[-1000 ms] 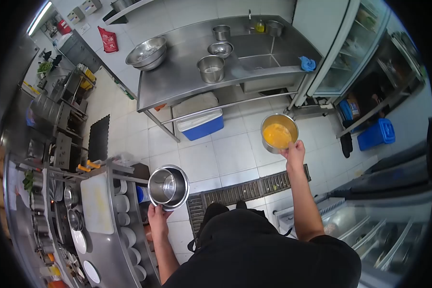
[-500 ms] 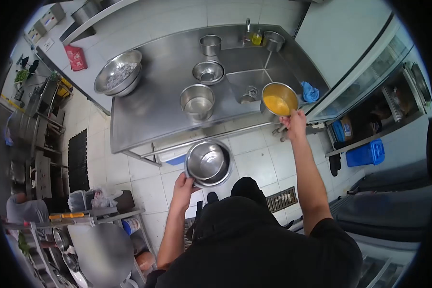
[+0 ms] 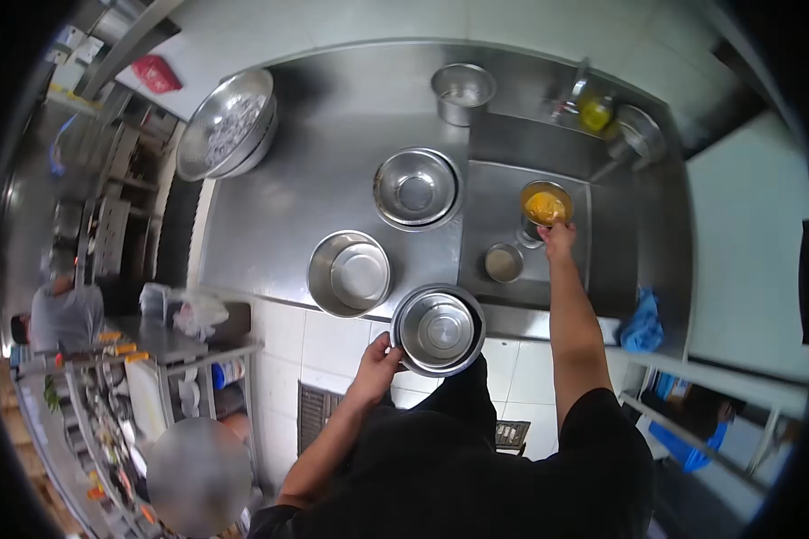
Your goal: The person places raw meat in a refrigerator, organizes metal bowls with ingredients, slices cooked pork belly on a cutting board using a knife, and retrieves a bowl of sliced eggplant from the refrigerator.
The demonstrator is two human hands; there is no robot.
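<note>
My left hand (image 3: 380, 366) is closed on the rim of a stack of nested steel bowls (image 3: 439, 329), held level just off the counter's front edge. Inside the sink (image 3: 602, 260), my right hand (image 3: 558, 236) grips the near rim of a steel pot (image 3: 527, 232) whose inside looks yellow-orange. Whether that pot touches the sink floor I cannot tell. A round drain strainer (image 3: 503, 263) lies beside it. On the counter, left of the sink, stand a deep steel pot (image 3: 349, 274) and a shallower pair of steel bowls (image 3: 414, 187).
Another steel pot (image 3: 463, 93) stands at the back. Near the faucet (image 3: 570, 97) are a yellow bottle (image 3: 596, 114) and a pot (image 3: 635, 135). A large bowl (image 3: 226, 124) sits far left, a blue cloth (image 3: 641, 322) at right. A person (image 3: 66, 314) is at left.
I have come closer to the counter. The orange-lined pot has moved from the sink's front edge into the basin. The nested bowls have moved right, up to the counter's edge.
</note>
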